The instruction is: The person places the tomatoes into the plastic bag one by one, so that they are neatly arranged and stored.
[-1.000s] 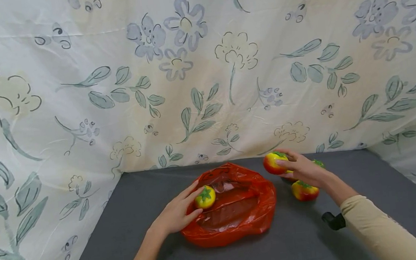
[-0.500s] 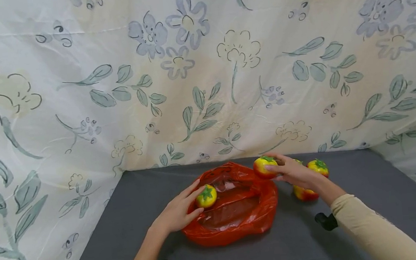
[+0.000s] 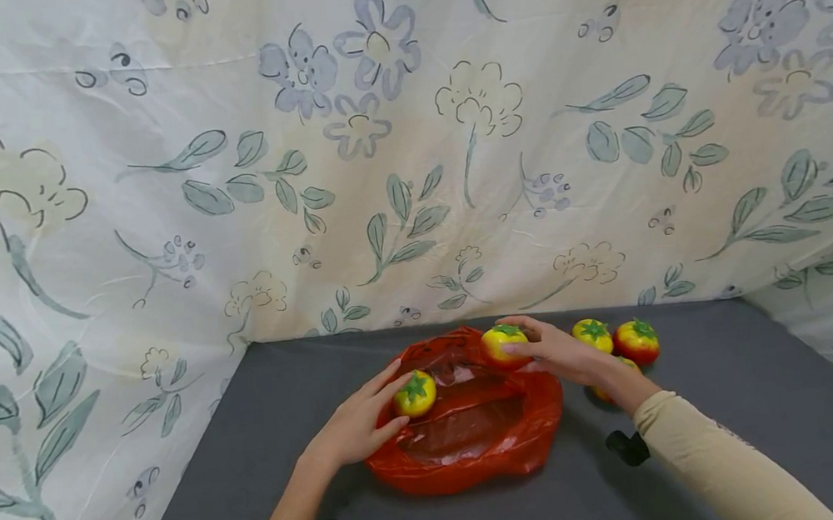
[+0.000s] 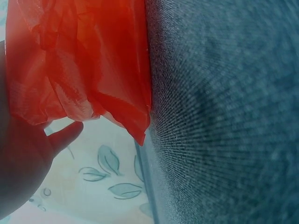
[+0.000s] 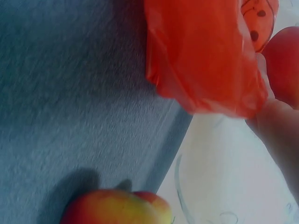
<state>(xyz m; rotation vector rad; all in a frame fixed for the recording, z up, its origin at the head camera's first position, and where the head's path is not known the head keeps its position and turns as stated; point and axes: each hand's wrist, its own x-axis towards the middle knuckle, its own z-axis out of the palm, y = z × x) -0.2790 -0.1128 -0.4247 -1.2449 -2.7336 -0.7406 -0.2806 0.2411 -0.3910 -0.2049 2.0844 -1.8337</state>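
In the head view a red plastic bag (image 3: 473, 460) lies on the grey tabletop with its mouth spread open. My left hand (image 3: 352, 421) grips a yellow fruit with a green leafy cap (image 3: 414, 395) at the bag's left rim. Over the back right of the mouth, my right hand (image 3: 557, 354) holds a yellow-and-red fruit with the same cap (image 3: 502, 347). The right wrist view shows the red underside of this held fruit (image 5: 284, 67) beside the bag (image 5: 201, 56). From the left wrist, the bag (image 4: 88, 60) hides the left hand's fruit.
Several more yellow-and-red fruits rest right of the bag, among them a yellow one (image 3: 592, 335) and a redder one (image 3: 637, 342); another is partly hidden by the right forearm. A floral curtain (image 3: 405, 144) hangs behind the grey table (image 3: 738, 396).
My right hand has carried its fruit leftward from beside the other fruits to over the bag's mouth, uncovering those fruits. The left hand stays in place at the rim with its fruit.
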